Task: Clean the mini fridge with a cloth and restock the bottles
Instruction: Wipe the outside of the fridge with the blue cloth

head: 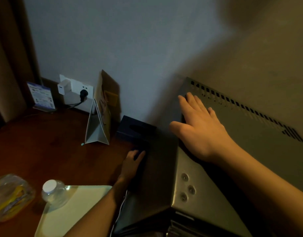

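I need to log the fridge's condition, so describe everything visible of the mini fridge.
The mini fridge is a grey, metallic-looking box seen from above in dim light. A row of small square vent holes runs along its top near the wall, ending in a cluster of slots. Three round fasteners sit on a corner panel. The right hand lies flat on its top; the left hand presses a dark cloth on its darker left side.

Both hands on the mini fridge (pixel 250 134) in dim light.
The right hand (pixel 200 127) lies flat on its metal top near the vent slots; the left hand (pixel 132 164) presses its dark side, perhaps through a cloth. Left of the fridge, a water bottle (pixel 53 192) stands on a pale tray (pixel 75 211) on the tabletop (pixel 44 142).
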`<control>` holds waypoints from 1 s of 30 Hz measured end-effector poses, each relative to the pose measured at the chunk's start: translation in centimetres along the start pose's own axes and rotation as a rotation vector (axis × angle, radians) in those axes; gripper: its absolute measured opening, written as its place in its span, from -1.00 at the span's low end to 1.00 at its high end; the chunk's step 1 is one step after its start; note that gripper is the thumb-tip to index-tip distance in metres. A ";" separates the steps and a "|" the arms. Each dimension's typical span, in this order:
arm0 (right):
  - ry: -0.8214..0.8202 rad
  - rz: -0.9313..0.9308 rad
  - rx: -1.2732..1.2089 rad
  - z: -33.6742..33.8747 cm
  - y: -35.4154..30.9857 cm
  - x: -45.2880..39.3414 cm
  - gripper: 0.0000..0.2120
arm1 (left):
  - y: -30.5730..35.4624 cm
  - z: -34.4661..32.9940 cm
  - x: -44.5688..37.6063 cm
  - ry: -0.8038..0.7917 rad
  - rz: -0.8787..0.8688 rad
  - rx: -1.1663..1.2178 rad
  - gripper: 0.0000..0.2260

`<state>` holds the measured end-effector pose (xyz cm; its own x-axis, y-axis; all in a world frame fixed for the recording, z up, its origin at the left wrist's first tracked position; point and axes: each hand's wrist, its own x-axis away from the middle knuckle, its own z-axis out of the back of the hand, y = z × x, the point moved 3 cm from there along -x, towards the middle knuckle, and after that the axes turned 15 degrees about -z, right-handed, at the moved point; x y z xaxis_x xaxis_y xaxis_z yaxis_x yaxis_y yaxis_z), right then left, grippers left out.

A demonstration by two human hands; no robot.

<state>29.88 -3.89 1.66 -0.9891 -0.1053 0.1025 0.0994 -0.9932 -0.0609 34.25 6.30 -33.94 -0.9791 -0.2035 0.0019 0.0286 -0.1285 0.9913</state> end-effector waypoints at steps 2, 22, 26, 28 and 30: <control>0.004 0.002 0.006 -0.1 0.0 -0.1 -0.12 | -0.5 0.5 3.0 0.011 0.012 0.014 -0.64; 0.035 0.004 0.044 -0.1 0.0 0.1 -0.12 | 10.7 5.0 16.2 0.126 -0.301 0.182 -0.74; 0.042 0.003 0.060 -0.2 0.1 0.1 -0.19 | 15.2 5.4 15.5 0.141 -0.449 0.200 -0.61; 0.043 0.005 0.058 -0.3 0.1 0.0 -0.15 | 17.2 5.4 14.4 0.123 -0.483 0.234 -0.62; 0.041 0.004 0.053 -0.3 0.1 0.0 -0.14 | 18.7 5.3 12.6 0.114 -0.515 0.268 -0.65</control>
<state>29.90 -3.96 1.38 -0.9922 -0.1086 0.0617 0.1083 -0.9941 -0.0083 21.40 6.43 -14.65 -0.8250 -0.2849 -0.4881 -0.5112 0.0080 0.8594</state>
